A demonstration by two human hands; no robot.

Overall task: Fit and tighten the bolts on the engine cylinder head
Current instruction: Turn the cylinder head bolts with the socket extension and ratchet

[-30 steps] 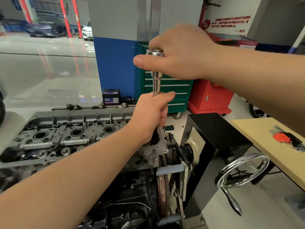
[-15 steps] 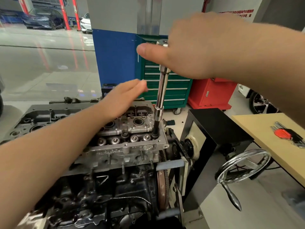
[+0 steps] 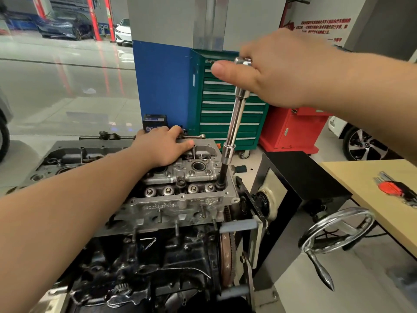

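Up top, the right hand grips the head of the socket wrench, whose tip sits in the near right corner of the cylinder head, probably on a bolt. Left hand rests flat there, fingers relaxed.

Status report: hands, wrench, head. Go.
Right hand grips wrench top. Socket seated at cylinder head right corner. Left hand flat on head. Nothing blocking.

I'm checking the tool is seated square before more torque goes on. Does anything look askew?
The socket extension leans right toward the right hand rather than standing plumb in the cylinder head. The wide lens may exaggerate this. Nothing looks spilled or damaged.
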